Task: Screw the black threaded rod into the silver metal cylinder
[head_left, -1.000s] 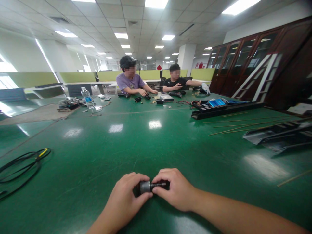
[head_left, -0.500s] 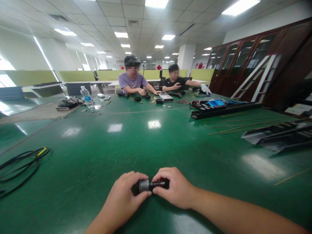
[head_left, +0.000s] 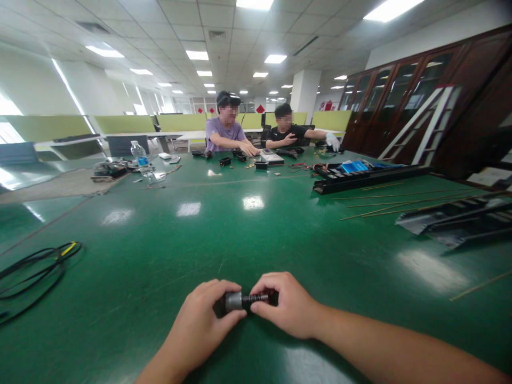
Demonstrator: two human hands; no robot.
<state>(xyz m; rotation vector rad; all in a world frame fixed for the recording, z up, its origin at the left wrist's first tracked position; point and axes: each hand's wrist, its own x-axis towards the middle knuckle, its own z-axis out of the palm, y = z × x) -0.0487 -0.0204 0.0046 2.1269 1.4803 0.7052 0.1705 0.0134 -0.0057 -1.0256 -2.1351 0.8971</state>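
Observation:
A small grey metal cylinder with a dark ribbed shaft [head_left: 234,302] lies sideways between my hands, just above or on the green tabletop [head_left: 168,250]; I cannot tell whether it touches. My left hand [head_left: 203,319] grips the thick grey end, thumb below and fingers above. On the other side, the thumb and fingers of my right hand [head_left: 286,306] pinch around the thinner ribbed end. The right palm hides the far tip of the shaft, and the left palm covers the back of the cylinder.
Coiled black cable [head_left: 44,261] lies at left. Two people sit across the table, among small black parts [head_left: 225,161] and a white device [head_left: 271,157]. A water bottle [head_left: 139,153] stands far left. Black rails [head_left: 360,178] and thin rods [head_left: 384,209] lie at right.
Both hands keep hold of the cylinder, which has shifted very slightly left and up. Across the table, the person in purple has leaned to the right; the other's gloved hand has moved slightly left.

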